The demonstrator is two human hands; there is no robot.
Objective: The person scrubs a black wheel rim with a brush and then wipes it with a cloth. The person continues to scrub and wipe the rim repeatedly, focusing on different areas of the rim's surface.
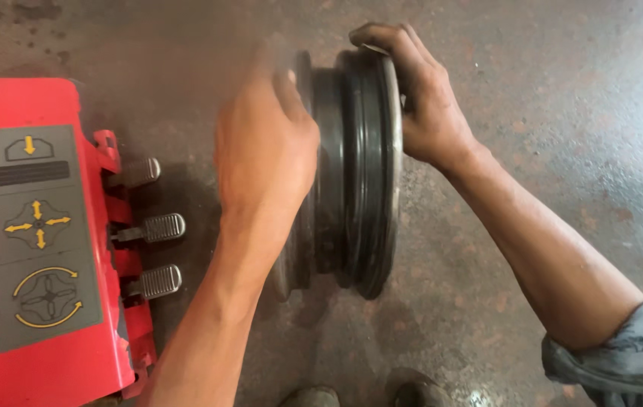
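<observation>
Hands (265, 143) grip rim (355, 173) beside pedals (157, 227).

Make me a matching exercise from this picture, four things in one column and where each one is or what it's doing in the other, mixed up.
Things:
1. Left hand
2. Right hand
3. Pedals
4. Shoes

Places or states:
A. Stick out in a row from the red machine
B. At the bottom edge, on the floor
C. Grips the right rim of the upright wheel
D. Rests on the wheel's left rim

Pairs: 1-D, 2-C, 3-A, 4-B
</observation>
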